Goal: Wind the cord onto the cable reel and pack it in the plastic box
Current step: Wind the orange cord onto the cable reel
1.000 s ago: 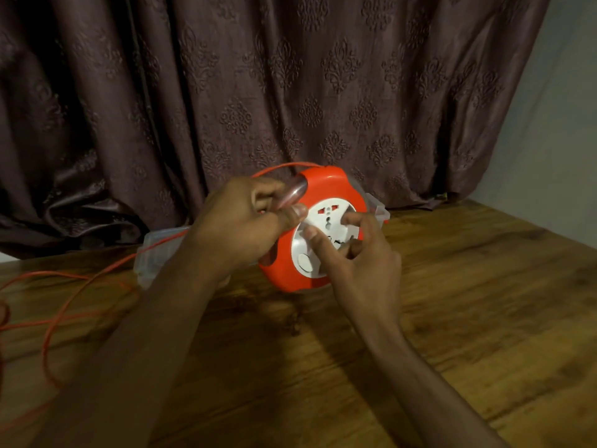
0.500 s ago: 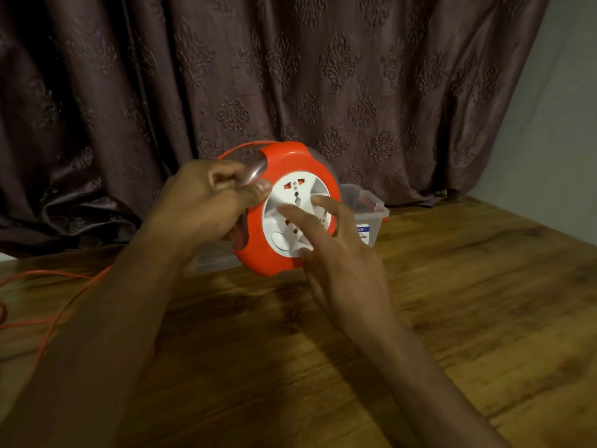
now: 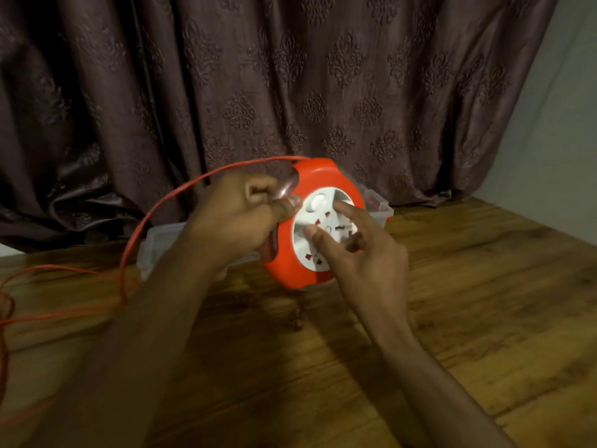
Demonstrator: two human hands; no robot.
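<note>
An orange cable reel (image 3: 323,179) with a white socket face (image 3: 318,234) is held upright above the wooden table (image 3: 484,302). My left hand (image 3: 239,218) grips its left edge, thumb on the rim. Two fingers of my right hand (image 3: 358,250) press on the white socket face, the other fingers curled. The orange cord (image 3: 168,197) arcs from the top of the reel to the left and falls in loose loops on the table. Directly behind the reel lies the clear plastic box (image 3: 155,244), partly hidden by my hands.
A dark patterned curtain (image 3: 290,92) hangs close behind the table's far edge. A pale wall (image 3: 555,130) stands at the right. Loose cord loops (image 3: 6,318) lie at the table's left edge.
The reel has moved right and slightly down, back in front of the box. The white socket face has turned under my right fingers. The cord now arcs higher to the left.
</note>
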